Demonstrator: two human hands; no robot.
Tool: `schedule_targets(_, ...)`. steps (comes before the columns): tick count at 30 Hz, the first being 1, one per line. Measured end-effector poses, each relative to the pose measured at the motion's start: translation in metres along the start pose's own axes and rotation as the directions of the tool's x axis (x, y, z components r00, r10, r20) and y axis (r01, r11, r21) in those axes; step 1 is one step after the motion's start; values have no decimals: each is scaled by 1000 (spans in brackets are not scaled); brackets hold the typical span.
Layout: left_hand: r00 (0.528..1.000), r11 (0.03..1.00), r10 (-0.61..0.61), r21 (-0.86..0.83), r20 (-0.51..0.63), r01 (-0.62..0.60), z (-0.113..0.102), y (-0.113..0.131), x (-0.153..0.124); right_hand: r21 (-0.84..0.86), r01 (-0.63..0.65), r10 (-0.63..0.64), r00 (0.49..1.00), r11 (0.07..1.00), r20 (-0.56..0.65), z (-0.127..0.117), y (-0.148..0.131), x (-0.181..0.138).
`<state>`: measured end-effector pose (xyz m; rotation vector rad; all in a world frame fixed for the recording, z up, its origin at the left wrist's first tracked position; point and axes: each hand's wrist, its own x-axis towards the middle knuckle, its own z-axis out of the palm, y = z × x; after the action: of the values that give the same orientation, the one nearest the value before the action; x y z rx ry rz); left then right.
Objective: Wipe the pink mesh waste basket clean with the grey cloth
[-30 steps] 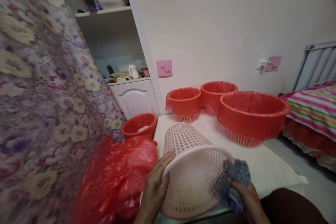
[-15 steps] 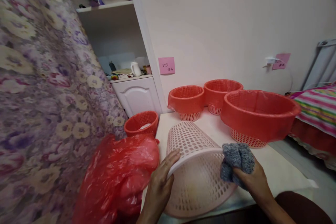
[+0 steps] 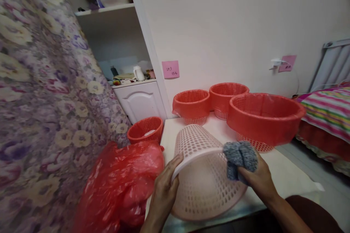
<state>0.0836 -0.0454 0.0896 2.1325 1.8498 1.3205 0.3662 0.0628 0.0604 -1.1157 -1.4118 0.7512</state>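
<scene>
A pale pink perforated plastic basket (image 3: 203,185) lies on its side on the cream-covered table (image 3: 287,174), its open mouth facing me. My left hand (image 3: 165,185) grips the rim at its left, thumb inside and fingers over the outside. Bunched in my right hand (image 3: 258,174) is a grey speckled cloth (image 3: 240,158), pressed over the rim's upper right part. The palm side of the right hand is hidden behind the cloth.
Several baskets lined with red plastic bags, including a large one (image 3: 265,116), stand along the table's back and right. Left of the table are a red bag heap (image 3: 131,182) and another red-lined basket (image 3: 146,129). A floral curtain (image 3: 49,116) hangs at far left.
My right hand and the cloth have shifted slightly up and left along the rim. The left hand keeps its hold, and the whole view has moved a little.
</scene>
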Motion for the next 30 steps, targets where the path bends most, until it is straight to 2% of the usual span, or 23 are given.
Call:
schedule_targets(2, 996, 996, 84, 23, -14, -84, 3, -1, 6, -11, 158, -155, 979, 987, 130, 0, -22, 8)
schedule_targets(3, 993, 993, 118, 32, -14, -117, 4, -1, 8, -16, 191, -186, 968, 981, 168, 1, -28, 10)
schedule_targets(5, 988, 988, 153, 29, -2, -153, 5, -3, 10, -26, 173, -166, 971, 985, 170, 0, -28, 9)
schedule_targets(7, 987, 987, 159, 11, 10, -159, 5, -5, 9, -16, 71, -69, 991, 997, 115, -2, -11, 5)
schedule_targets(9, 990, 990, 138, -4, 16, -138, 4, -6, 5, 20, -88, 87, 995, 996, 44, -4, 17, -5)
schedule_targets(11, 994, 994, 106, -25, 14, -106, 3, -7, 1, 116, -290, 293, 956, 950, -8, -2, 47, -22)
schedule_targets(13, 998, 996, 68, -51, 16, -67, 3, -8, -2, 314, -469, 491, 871, 825, 10, 5, 71, -45)
schedule_targets(15, 999, 997, 35, -73, 17, -34, 2, -8, -5, 501, -549, 578, 808, 669, 113, 12, 84, -64)
schedule_targets(16, 1000, 997, 14, -80, 17, -13, 2, -8, -6, 555, -564, 589, 793, 612, 156, 15, 85, -70)
schedule_targets(17, 1000, 996, -11, -85, 15, 12, 1, -8, -6, 576, -568, 586, 790, 587, 182, 16, 84, -71)
schedule_targets(18, 999, 995, -41, -86, 6, 42, 1, -8, -7, 571, -558, 576, 799, 602, 172, 16, 80, -68)
schedule_targets(19, 997, 994, -74, -86, -6, 73, 1, -7, -7, 533, -537, 560, 817, 654, 135, 14, 74, -61)
schedule_targets(21, 991, 988, -128, -87, -26, 125, 1, -6, -7, 368, -447, 475, 880, 815, 16, 8, 56, -38)
schedule_targets(22, 990, 987, -138, -89, -29, 135, 2, -6, -6, 251, -380, 399, 916, 890, -29, 5, 45, -25)
schedule_targets(24, 994, 989, -111, -96, -20, 109, 4, -6, -4, 65, -201, 202, 979, 977, -17, -1, 21, -1)
schedule_targets(27, 999, 995, -47, -93, -10, 46, 6, -7, 0, -41, 39, -35, 995, 998, 91, -2, -6, 17)
schedule_targets(28, 999, 995, -35, -94, -5, 35, 7, -7, 1, -47, 71, -65, 992, 996, 105, -1, -10, 19)
schedule_targets(30, 1000, 994, -31, -104, 6, 31, 8, -8, 2, -40, 47, -44, 995, 998, 85, 0, -6, 17)
